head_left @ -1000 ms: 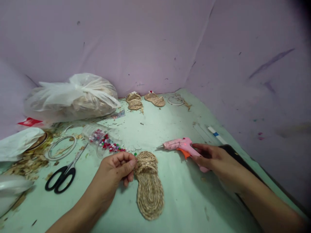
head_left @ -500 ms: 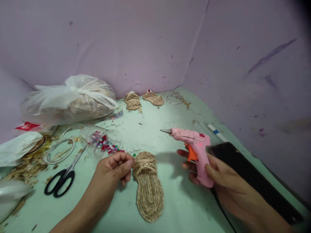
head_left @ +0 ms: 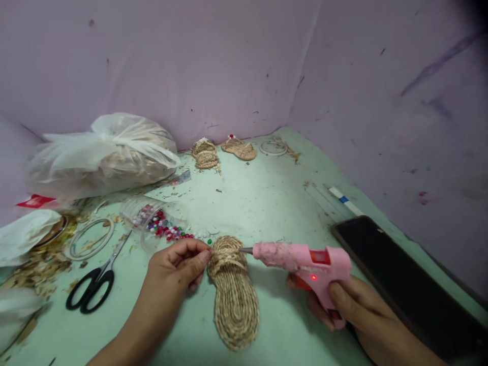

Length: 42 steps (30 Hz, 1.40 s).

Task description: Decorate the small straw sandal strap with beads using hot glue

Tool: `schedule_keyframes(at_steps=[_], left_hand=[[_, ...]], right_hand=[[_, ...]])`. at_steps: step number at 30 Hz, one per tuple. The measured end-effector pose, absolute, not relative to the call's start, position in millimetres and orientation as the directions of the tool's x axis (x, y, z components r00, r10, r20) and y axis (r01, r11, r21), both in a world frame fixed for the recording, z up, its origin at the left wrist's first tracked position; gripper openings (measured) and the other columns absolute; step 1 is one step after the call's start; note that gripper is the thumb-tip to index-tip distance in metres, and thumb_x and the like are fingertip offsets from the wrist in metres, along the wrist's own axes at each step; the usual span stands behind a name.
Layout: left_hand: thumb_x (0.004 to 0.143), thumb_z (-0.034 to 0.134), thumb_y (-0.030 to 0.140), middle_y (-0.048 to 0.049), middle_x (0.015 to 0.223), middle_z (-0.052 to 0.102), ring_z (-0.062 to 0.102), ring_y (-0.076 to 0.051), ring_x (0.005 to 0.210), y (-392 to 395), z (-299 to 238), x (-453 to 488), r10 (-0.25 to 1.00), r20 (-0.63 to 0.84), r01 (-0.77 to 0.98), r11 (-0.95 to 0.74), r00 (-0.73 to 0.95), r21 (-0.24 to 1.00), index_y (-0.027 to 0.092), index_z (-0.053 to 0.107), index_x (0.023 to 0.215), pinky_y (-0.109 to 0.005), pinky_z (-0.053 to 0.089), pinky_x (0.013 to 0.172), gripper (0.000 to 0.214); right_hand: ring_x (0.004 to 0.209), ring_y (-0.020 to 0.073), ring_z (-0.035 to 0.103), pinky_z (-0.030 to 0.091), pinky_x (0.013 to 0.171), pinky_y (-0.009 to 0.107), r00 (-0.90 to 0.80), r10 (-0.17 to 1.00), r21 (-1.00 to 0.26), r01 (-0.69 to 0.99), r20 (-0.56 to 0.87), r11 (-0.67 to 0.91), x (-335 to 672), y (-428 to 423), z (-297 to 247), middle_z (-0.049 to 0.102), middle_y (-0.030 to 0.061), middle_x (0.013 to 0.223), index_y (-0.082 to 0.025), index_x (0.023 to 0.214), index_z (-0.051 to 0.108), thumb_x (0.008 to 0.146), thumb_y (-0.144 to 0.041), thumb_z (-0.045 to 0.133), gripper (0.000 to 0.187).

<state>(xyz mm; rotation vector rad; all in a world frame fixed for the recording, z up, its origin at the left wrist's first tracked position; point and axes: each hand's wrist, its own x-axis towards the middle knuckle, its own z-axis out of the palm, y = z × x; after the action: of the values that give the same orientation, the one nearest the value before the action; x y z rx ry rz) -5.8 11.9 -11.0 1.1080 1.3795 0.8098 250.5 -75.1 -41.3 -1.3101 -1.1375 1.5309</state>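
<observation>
A small woven straw slipper [head_left: 235, 305] lies on the table, its band across the upper part. My left hand [head_left: 179, 269] is closed in a pinch at the slipper's upper left edge. A tiny reddish spot shows at its fingertips, too small to name surely. My right hand [head_left: 354, 305] is wrapped around the grip of a pink glue gun [head_left: 282, 255] with a lit red light. The gun's metal nozzle points left, its tip over or against the right side of the band; contact cannot be told. Fingers partly hide the orange trigger.
Coloured beads [head_left: 168, 229] spill from a tipped clear plastic jar [head_left: 133, 211]. Black-handled scissors [head_left: 91, 288] and a white ring [head_left: 91, 239] lie left. A stuffed plastic bag [head_left: 107, 157] and two small slippers [head_left: 238, 148] are at the back. A black phone [head_left: 400, 284] lies right.
My right hand has brought the glue gun left and down, so its nozzle is now at the slipper's band. The gun is turned more level. My left hand keeps its pinch.
</observation>
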Motion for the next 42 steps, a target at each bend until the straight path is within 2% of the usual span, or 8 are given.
schedule_keyframes(at_steps=[4,17,23,29,42], left_hand=[[0.066,0.068,0.032,0.0053,0.045,0.047,0.038,-0.005,0.042,11.2,-13.0,-5.1,0.928,-0.364,0.15,0.35,0.079,0.925,0.015,0.062,0.07,-0.017,0.027,0.043,0.018],[0.066,0.068,0.033,0.0046,0.048,0.049,0.04,-0.006,0.043,9.9,-10.7,-6.3,0.932,-0.358,0.157,0.345,0.062,0.925,0.015,0.062,0.072,-0.018,0.029,0.043,0.02],[0.068,0.067,0.031,0.0048,0.049,0.049,0.039,-0.006,0.044,10.0,-11.8,-8.2,0.937,-0.344,0.156,0.331,0.061,0.931,0.015,0.062,0.073,-0.017,0.029,0.043,0.018],[0.069,0.067,0.031,0.0051,0.048,0.049,0.039,-0.006,0.043,11.1,-10.9,-8.6,0.939,-0.336,0.152,0.323,0.067,0.934,0.015,0.061,0.072,-0.018,0.029,0.044,0.017],[0.066,0.069,0.029,0.0043,0.05,0.051,0.04,-0.006,0.043,11.9,-8.7,-5.2,0.942,-0.332,0.118,0.325,0.046,0.938,0.015,0.062,0.07,-0.018,0.03,0.043,0.016]], right_hand=[[0.053,0.0126,0.037,0.031,0.049,0.026,-0.181,0.95,-0.967,0.02,-0.255,-0.256,249.8,-77.2,-45.5,0.047,0.0004,0.062,-0.022,0.1,0.065,0.084,-0.057,0.04,0.046],[0.054,0.0144,0.036,0.029,0.05,0.027,-0.193,0.955,-0.969,0.147,-0.223,-0.196,244.3,-72.7,-35.7,0.043,0.0,0.06,-0.023,0.094,0.067,0.084,-0.059,0.037,0.048],[0.055,0.0136,0.038,0.03,0.051,0.026,-0.192,0.96,-0.975,0.134,-0.202,-0.178,244.7,-72.6,-37.2,0.046,-0.0004,0.061,-0.024,0.093,0.065,0.085,-0.055,0.039,0.042],[0.055,0.0133,0.039,0.03,0.05,0.025,-0.178,0.959,-0.97,0.146,-0.219,-0.195,244.8,-74.3,-37.8,0.046,-0.0005,0.06,-0.022,0.083,0.064,0.085,-0.056,0.039,0.042],[0.053,0.0135,0.037,0.029,0.048,0.025,-0.188,0.959,-0.974,0.116,-0.213,-0.193,244.5,-72.6,-36.7,0.045,-0.0005,0.059,-0.023,0.082,0.063,0.084,-0.056,0.039,0.041]])
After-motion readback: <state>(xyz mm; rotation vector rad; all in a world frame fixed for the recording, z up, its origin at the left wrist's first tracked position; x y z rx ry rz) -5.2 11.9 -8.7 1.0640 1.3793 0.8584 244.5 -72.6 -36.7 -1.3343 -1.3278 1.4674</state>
